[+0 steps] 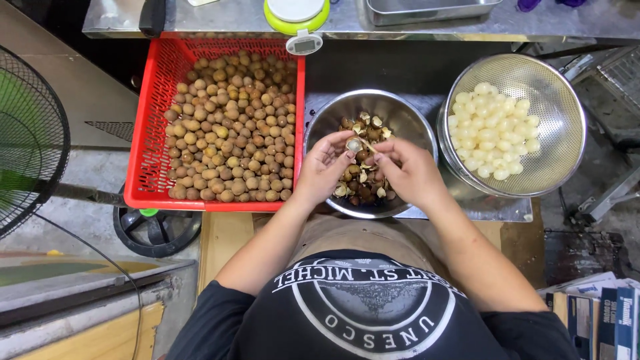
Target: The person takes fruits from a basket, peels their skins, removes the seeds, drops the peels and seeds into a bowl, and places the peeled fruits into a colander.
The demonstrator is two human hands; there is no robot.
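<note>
My left hand (325, 167) holds a small partly peeled brown fruit (353, 144) between its fingertips, above a steel bowl (327, 117) that contains brown shell pieces and seeds. My right hand (408, 172) is closed around a thin stick-like tool whose tip touches the fruit. To the left, a red plastic basket (150, 120) is full of unpeeled brown round fruits (230, 127). On the right, a metal colander (567, 127) holds peeled whitish fruit flesh (495, 130).
A steel counter edge (347, 27) runs along the top, carrying a green kitchen scale (295, 15) and a metal tray (427, 10). A black fan (30, 140) stands at the left. Cardboard boxes (600, 313) sit at the lower right.
</note>
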